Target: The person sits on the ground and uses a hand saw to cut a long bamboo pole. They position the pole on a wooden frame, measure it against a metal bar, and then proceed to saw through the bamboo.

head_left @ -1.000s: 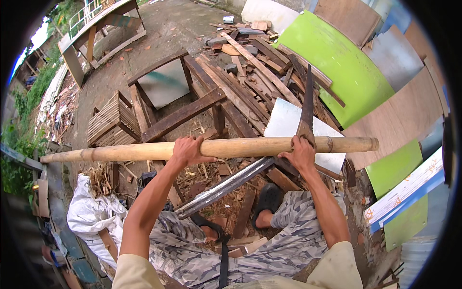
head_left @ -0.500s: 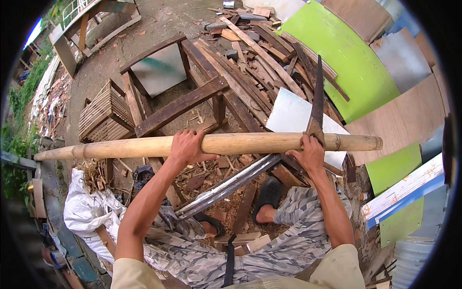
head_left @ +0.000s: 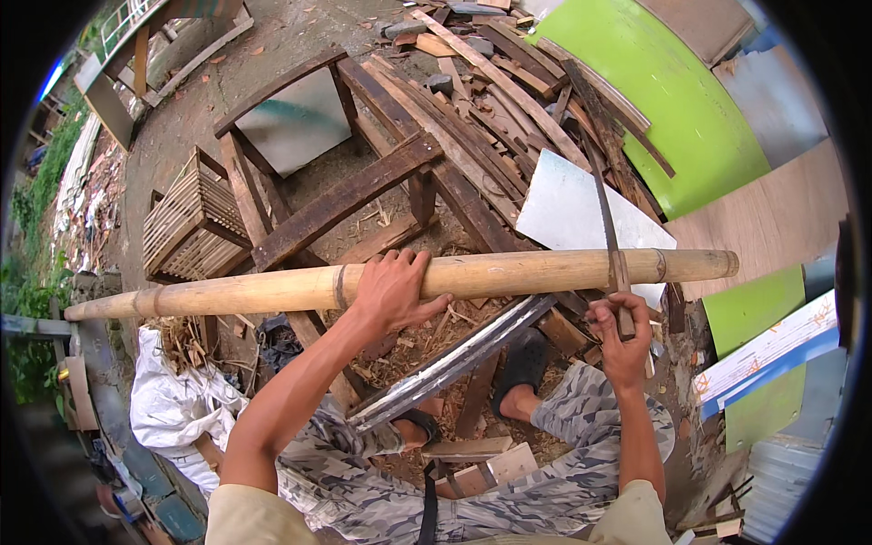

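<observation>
A long pale bamboo pole (head_left: pixel 518 273) lies crosswise before me, spanning most of the view. My left hand (head_left: pixel 395 286) presses on it from above, fingers wrapped over its far side and the thumb stretched along the near side. My right hand (head_left: pixel 625 331) is closed round the handle of a handsaw, just on the near side of the pole. The dark saw blade (head_left: pixel 607 209) crosses the top of the bamboo near a ring by its right end, pointing away from me. Seen nearly edge-on, its teeth are hard to make out, and any cut is too small to see.
A dark wooden frame (head_left: pixel 350 195) stands beyond the pole, beside a slatted crate (head_left: pixel 200 227). Scrap boards (head_left: pixel 495 100) are heaped behind. Green sheets (head_left: pixel 668 109) lie at the right. A white sack (head_left: pixel 177 395) and a paint-smeared bar (head_left: pixel 450 359) lie nearer, with shavings around my feet.
My right hand has come off the pole's top and drawn back toward me with the saw. The blade has turned edge-on across the bamboo. My left hand sits slightly farther right.
</observation>
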Demonstrator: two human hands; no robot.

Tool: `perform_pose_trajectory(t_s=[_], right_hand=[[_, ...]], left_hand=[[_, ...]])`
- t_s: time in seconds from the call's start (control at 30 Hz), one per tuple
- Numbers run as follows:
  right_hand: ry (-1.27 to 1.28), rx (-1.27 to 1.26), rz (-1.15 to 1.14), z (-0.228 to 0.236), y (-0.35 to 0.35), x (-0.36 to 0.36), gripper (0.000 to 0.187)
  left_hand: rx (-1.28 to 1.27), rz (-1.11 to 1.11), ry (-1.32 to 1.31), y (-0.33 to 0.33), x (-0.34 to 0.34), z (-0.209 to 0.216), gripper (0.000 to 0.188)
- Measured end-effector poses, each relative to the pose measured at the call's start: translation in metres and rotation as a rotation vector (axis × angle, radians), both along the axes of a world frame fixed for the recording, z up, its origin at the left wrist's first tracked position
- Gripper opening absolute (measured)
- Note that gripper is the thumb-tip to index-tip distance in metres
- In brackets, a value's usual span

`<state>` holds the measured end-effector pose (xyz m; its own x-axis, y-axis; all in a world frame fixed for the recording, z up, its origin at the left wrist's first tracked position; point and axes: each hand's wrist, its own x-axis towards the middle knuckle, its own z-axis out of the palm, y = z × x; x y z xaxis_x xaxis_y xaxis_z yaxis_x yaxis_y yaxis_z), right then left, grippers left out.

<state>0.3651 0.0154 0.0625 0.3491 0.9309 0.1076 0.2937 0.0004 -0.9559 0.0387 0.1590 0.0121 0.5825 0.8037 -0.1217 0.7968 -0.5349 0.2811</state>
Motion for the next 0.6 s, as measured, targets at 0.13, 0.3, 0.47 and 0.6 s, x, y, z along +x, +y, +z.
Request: perform_pose_trajectory(t_s=[0.13,0.3,0.47,0.6], right_hand=[[0.110,-0.038,0.004,0.013,-0.050,-0.058,0.062],[0.232,-0.004,0.004,-0.021,-0.114,-0.131,0.064],[0.171,0.014,0.038,-0.051,-0.151,-0.178,0.060],[0.120,0.063,0.026,-0.067,-0.164,-0.188,0.058]], left_hand=[[-0.048,0.070,0.043,0.008,0.007,0.004,0.079],[-0.031,0.077,0.048,0.005,0.010,0.004,0.076],[-0.073,0.106,0.103,0.011,0.011,0.004,0.079],[-0.141,0.177,0.110,0.013,0.017,0.006,0.078]])
